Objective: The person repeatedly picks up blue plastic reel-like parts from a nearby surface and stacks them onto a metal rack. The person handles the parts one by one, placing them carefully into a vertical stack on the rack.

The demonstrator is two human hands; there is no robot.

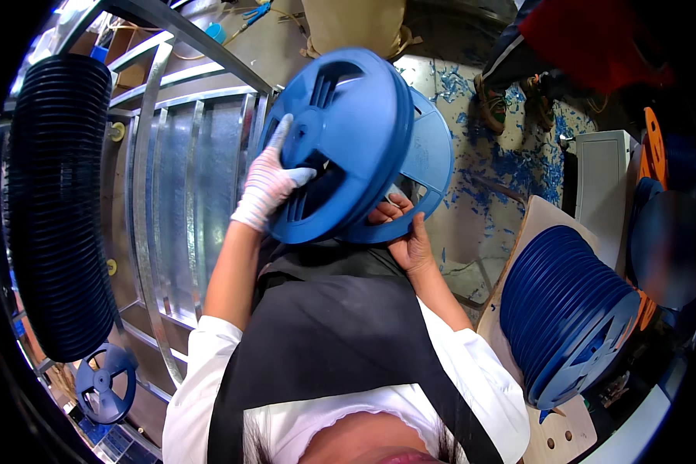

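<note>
In front of my lap is a small stack of blue plastic reels [356, 139] with spoke-like openings, tilted on edge. My left hand [264, 185], in a white striped glove, grips the near face of the stack, with some fingers in an opening and one stretched toward the hub. Behind it, on the right, another blue reel [435, 151] shows partly and looks apart from the stack at its upper edge. My right hand [410, 240] closes around that reel's lower rim, its fingers inside an opening. The stack hides part of this reel.
A long row of dark reels [60, 209] stands at the left by a metal frame [155, 155]. Right of me, a row of blue reels [564, 301] rests on a wooden board [553, 216]. Blue scraps [530, 166] litter the floor near another person's shoes [491, 104].
</note>
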